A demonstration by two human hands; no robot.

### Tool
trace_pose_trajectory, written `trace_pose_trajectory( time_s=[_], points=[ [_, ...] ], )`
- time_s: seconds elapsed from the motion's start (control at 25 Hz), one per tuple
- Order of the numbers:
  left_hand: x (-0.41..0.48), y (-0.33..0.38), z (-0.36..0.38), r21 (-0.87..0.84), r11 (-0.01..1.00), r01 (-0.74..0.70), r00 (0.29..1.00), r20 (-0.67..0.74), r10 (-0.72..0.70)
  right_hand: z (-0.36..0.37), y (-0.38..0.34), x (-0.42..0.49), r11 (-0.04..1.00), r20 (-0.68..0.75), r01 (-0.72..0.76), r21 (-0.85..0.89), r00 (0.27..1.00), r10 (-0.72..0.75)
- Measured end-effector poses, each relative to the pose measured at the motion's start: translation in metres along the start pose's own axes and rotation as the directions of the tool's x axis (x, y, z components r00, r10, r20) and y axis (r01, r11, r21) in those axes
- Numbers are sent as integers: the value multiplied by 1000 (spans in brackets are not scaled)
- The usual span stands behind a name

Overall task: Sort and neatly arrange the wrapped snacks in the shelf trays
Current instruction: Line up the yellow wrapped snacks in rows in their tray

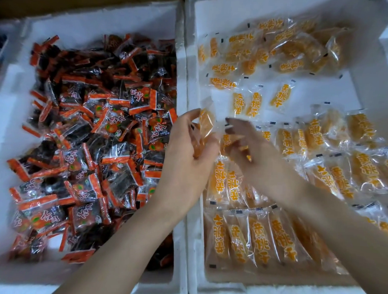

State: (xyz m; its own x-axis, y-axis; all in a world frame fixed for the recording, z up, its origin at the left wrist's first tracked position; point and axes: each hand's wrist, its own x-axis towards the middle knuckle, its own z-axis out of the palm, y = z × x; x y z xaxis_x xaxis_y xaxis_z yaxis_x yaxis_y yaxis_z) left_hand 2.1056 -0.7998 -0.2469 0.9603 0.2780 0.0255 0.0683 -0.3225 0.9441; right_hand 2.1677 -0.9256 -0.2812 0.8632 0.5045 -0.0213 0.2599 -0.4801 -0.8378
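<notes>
Head view: two foam trays, left tray (11,123) heaped with dark packets (96,132) past counting, right tray (355,91) lined with yellow packets (262,237); left hand (188,155) pinching one raised packet (206,123) at the right tray's near-left edge, right hand (252,149) blurred, finger state untellable.

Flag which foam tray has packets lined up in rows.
The right tray, with yellow packets: its near ones lie side by side in rows. The left tray holds red-and-black packets in a loose heap.

view: single head camera, worn by the person
facing: forward, steeply down
range: close over two foam trays
framing: left tray (83,22) fills left half, right tray (237,12) right half
</notes>
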Motion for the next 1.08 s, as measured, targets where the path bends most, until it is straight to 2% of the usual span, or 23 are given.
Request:
trace_pose_trajectory(
  time_s=[0.08, 0.12, 0.16, 0.24, 0.32, 0.4, 0.52, 0.6, 0.64, 0.72, 0.84, 0.96, 1.0, 1.08],
  points=[
    [-2, -1, 0, -52, 998, 35, 994, 104, -30, -12, -15, -1, 925, 68, -100, 368, 994, 81],
    [-4, -1, 1, -58, 997, 47, 988, 148, -38, -16, -21, -2, 871, 136, -150, 468, 986, 97],
    [-6, -3, 2, -48, 998, 45, 983, 179, -36, -20, -24, -3, 828, 186, -187, 529, 977, 102],
    [-8, -9, 5, 44, 999, 10, 981, 195, -18, -25, -29, -5, 784, 197, -228, 577, 971, 138],
    [-9, -9, 6, 108, 994, 2, 983, 184, -22, -26, -27, -5, 795, 140, -241, 557, 970, 197],
    [-11, -5, 7, 80, 997, 18, 982, 184, -33, -29, -22, -4, 829, 61, -253, 498, 964, 258],
    [-12, 4, 4, 84, 993, 82, 985, 146, -94, -32, -9, -7, 928, -87, -292, 231, 944, 318],
    [-5, 2, 4, 44, 986, 159, 980, 114, -163, -22, 6, -12, 945, -79, -327, 23, 941, 328],
    [2, -1, 4, 21, 977, 211, 973, 88, -212, -14, 13, -14, 946, -57, -324, -26, 945, 322],
    [8, -11, 1, -6, 959, 283, 958, 46, -283, 1, 27, -17, 951, -26, -305, -54, 952, 304],
    [5, -15, 1, -27, 954, 298, 953, 68, -295, 8, 38, -16, 960, -20, -251, -127, 968, 250],
    [-6, -7, 0, 1, 954, 299, 951, 88, -298, 5, 38, -21, 960, -97, -173, -221, 983, 154],
    [-8, -7, 0, -4, 959, 284, 956, 75, -282, 3, 34, -24, 970, -130, -129, -208, 986, 103],
    [-7, -9, 4, -67, 967, 245, 969, 63, -241, -5, 18, -31, 997, -133, -72, -6, 989, 71]
  ],
)
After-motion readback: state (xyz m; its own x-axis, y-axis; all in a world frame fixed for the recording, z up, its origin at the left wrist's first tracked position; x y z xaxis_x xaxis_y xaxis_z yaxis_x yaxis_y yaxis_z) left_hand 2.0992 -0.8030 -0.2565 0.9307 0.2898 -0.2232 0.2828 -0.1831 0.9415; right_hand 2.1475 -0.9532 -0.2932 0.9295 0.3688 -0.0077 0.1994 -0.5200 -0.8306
